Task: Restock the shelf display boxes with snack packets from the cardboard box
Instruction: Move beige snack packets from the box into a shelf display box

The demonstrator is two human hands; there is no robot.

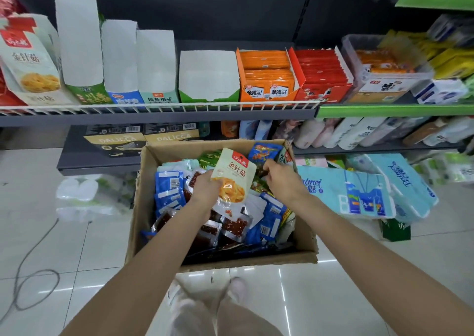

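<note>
Inside cardboard box (143, 207), mixed snack packets (169, 184)

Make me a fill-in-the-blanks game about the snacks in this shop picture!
1. The left hand holds a cream ____ with yellow food on it.
2. The right hand reaches into the cardboard ____ on the floor.
3. The orange display box on the shelf sits beside a ____ one on its right.

Missing words: packet; box; red
</note>
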